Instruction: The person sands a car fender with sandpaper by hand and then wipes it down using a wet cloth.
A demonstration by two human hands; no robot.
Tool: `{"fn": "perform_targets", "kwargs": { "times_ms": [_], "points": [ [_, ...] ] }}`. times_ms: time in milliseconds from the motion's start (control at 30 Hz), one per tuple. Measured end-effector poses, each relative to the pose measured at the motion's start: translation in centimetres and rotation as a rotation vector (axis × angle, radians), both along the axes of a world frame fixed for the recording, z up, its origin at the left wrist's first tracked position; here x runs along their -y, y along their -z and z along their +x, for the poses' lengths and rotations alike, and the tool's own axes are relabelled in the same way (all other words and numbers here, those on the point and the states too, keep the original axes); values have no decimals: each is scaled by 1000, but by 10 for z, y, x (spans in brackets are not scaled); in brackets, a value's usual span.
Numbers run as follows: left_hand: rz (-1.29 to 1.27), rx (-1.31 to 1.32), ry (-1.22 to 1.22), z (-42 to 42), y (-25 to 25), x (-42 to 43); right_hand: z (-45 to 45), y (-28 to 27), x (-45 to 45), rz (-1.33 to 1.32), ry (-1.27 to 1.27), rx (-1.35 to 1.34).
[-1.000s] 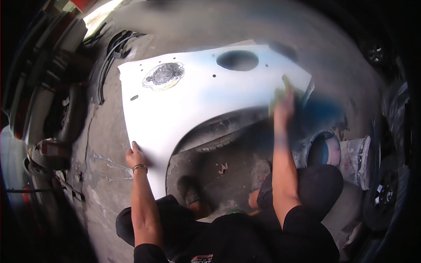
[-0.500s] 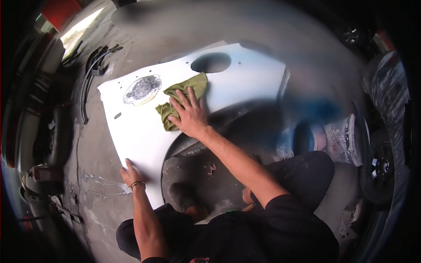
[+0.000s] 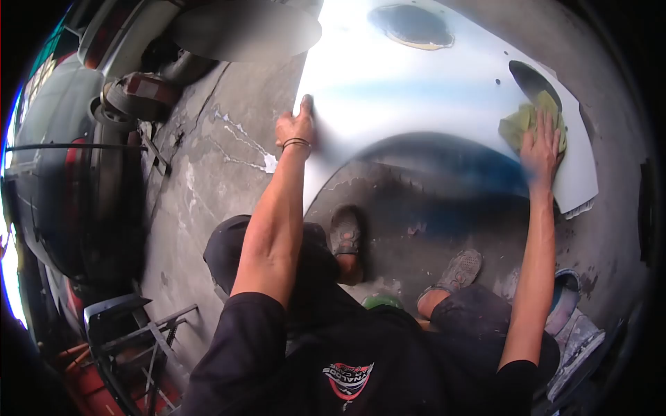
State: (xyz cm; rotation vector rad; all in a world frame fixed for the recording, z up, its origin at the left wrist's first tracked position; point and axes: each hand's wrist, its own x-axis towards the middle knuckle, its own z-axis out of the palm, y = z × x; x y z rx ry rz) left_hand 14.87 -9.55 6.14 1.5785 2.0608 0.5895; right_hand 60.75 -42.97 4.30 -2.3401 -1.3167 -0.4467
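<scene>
A white car fender (image 3: 388, 104) with a curved wheel arch lies in front of me. Around its left edge my left hand (image 3: 295, 130) is closed, thumb on top; the fingers underneath are hidden. At the fender's right end, my right hand (image 3: 542, 149) presses a crumpled olive-green cloth (image 3: 515, 126) against the surface, fingers stretched over it. The cloth lies beside a dark oval opening (image 3: 527, 78) and overlaps its lower edge. A grey, ringed patch (image 3: 411, 26) shows near the top of the fender.
A stained bucket (image 3: 576, 350) lies tipped at lower right. Dark car bodies (image 3: 62, 173) and a metal frame (image 3: 156, 340) stand on the left. My shoes (image 3: 345, 232) rest on the cracked concrete floor (image 3: 208, 180) beneath the arch. Something green (image 3: 381, 300) shows between my legs.
My right hand has slid the cloth rightward along the fender, from between the grey patch and the opening to the right end. The left hand still grips the edge. My view has turned.
</scene>
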Motion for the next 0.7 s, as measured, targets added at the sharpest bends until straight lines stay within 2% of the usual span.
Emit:
{"fn": "perform_targets", "kwargs": {
  "times_ms": [100,167,200,233,300,333,400,433,500,533,567,600,633,667,700],
  "points": [
    [21,1,57,-10,17,-29,-48,-15,5,-151,10,32],
    [18,-78,106,-12,41,-30,-90,-33,12,-232,113,31],
    [34,-85,117,-12,39,-21,-88,-29,16,-146,66,-17],
    [64,-82,131,-7,33,-16,-77,-24,22,-125,84,5],
    [42,-35,150,-3,36,-19,-50,-17,43,-162,297,30],
    [15,-28,152,-4,35,-16,-37,-13,53,-96,414,-2],
    [0,-4,174,-12,45,-17,18,18,90,-169,607,-50],
    [80,31,212,-20,65,-22,36,20,102,-243,676,-86],
    [178,88,246,-21,67,-22,44,12,96,-125,762,-252],
    [140,77,248,-23,63,-17,61,18,105,-246,625,-181],
    [101,67,250,-25,60,-13,55,45,91,-247,631,-49],
    [70,-20,262,-28,60,-15,-1,0,53,-307,593,-88],
    [86,-7,272,-29,66,-17,-26,4,26,-268,437,-33],
    [88,11,255,-31,74,-18,-83,-28,-4,-117,285,13],
    [92,26,237,-30,73,-19,-118,-28,-33,-22,120,-88]
  ]
}}
